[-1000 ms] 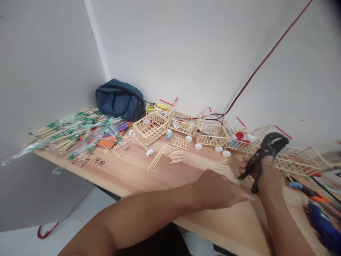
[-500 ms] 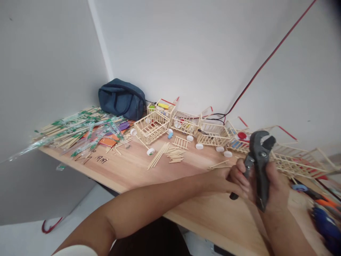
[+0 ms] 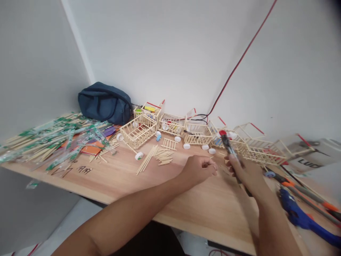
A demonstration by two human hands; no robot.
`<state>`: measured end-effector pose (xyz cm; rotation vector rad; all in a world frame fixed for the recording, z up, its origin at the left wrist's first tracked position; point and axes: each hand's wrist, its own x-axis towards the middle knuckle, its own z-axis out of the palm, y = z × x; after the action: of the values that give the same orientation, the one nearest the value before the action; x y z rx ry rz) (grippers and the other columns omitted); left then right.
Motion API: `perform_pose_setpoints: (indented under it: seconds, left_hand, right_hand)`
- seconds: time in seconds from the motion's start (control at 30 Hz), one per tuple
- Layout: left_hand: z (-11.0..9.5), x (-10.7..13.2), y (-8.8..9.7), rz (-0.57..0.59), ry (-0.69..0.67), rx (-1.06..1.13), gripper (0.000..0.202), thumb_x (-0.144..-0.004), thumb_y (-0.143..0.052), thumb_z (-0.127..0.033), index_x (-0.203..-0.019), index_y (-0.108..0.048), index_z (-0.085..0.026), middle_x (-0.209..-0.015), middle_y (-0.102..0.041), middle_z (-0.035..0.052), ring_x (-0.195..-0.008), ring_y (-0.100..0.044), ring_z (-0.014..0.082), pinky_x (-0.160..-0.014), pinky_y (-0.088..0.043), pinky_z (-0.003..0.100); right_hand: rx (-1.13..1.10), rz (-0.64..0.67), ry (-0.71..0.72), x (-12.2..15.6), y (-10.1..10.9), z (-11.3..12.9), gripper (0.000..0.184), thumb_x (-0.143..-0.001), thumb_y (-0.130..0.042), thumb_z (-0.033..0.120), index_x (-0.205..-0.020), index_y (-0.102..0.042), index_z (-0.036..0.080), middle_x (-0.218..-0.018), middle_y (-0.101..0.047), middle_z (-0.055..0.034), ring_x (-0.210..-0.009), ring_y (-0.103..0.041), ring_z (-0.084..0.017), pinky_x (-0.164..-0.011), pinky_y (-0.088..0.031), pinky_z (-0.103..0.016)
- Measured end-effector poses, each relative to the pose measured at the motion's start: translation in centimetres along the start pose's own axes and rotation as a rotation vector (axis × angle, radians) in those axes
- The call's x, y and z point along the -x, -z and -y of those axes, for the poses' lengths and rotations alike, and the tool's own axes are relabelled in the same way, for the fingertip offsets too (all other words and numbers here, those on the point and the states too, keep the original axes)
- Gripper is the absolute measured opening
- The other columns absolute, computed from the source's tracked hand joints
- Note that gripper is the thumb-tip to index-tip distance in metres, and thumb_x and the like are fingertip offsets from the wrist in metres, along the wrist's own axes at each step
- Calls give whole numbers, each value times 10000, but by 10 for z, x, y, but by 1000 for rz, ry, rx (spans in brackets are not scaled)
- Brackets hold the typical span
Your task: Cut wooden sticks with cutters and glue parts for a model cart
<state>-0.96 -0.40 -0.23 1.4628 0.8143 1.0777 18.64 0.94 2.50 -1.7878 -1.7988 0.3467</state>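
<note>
My right hand (image 3: 250, 177) grips a pair of dark-handled pruning shears (image 3: 231, 151), held tilted above the right part of the table and seen edge-on. Left of it, my left hand (image 3: 198, 170) hovers low over the wood with its fingers curled together; whether anything is between them I cannot make out. Several cut sticks (image 3: 164, 156) and longer thin sticks (image 3: 147, 160) lie beyond my left forearm. Behind these rests a small ladder-like stick panel (image 3: 168, 144).
Several stick-built carts (image 3: 140, 131) with white wheels line the wall. A blue bag (image 3: 105, 103) and wrapped stick bundles (image 3: 48, 142) occupy the left. At right lie a blue glue gun (image 3: 295, 211) and an orange-and-grey tool (image 3: 306, 193). A red-black cable (image 3: 241, 57) runs up the wall.
My left hand has come away from the shears and my right hand, moving left. The shears have turned edge-on and shifted left in view. The view has swung right.
</note>
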Motion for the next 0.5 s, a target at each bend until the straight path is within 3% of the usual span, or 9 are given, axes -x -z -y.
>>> perform_pose_setpoints:
  seconds: [0.1,0.23,0.37,0.5]
  left_hand:
    - [-2,2,2,-13,-67,-142,182,-767,-529,-228,-714,-680,-143,-684,-661,12,-631,-551,106,-629,-415,217]
    - [-5,4,1,-26,-95,-279,188,-773,-528,-240,-706,-679,-150,-638,-637,-3,-594,-511,105,-587,-371,214]
    - [-6,6,1,-22,-105,-376,184,-769,-520,-226,-711,-682,-158,-626,-622,-7,-613,-522,115,-593,-363,216]
    - [-7,6,2,-12,-122,-441,182,-768,-513,-211,-724,-683,-165,-633,-623,-10,-616,-527,117,-591,-359,217]
  right_hand:
    - [298,52,-58,8,-1,-1,541,-807,-379,680,-812,-624,198,-710,-670,-95,-693,-650,-267,-602,-456,-329]
    - [428,146,-176,17,-5,-9,584,-790,-386,694,-898,-639,179,-809,-678,-133,-771,-663,-302,-639,-459,-346]
    - [539,117,-299,23,-8,-16,743,-762,-368,749,-1092,-616,130,-988,-647,-219,-925,-643,-364,-751,-469,-415]
    - [614,88,-421,27,-10,-16,808,-753,-348,775,-1164,-592,123,-1139,-578,-249,-1048,-586,-407,-847,-447,-471]
